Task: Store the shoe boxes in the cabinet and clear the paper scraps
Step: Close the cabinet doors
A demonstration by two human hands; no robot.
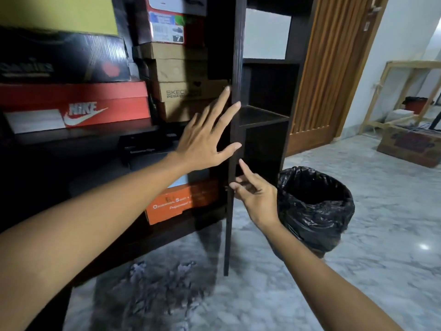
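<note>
The dark wooden cabinet [71,139] holds several shoe boxes: a red Nike box [78,103], a black box [62,56] on top of it, a stack of brown boxes [181,91] and an orange box [181,201] on the lowest shelf. The cabinet door [235,130] stands edge-on to me. My left hand [205,137] is spread flat with straight fingers, fingertips against the door's edge. My right hand [255,194] is lower down at the same edge, index finger pointing up, other fingers loosely curled near the door. No paper scraps are visible.
A bin lined with a black bag [315,206] stands on the marble floor right of the cabinet. Open dark shelves [265,115] sit behind the door. A wooden room door [319,80], a wooden frame [401,91] and a cardboard box [410,144] are farther right.
</note>
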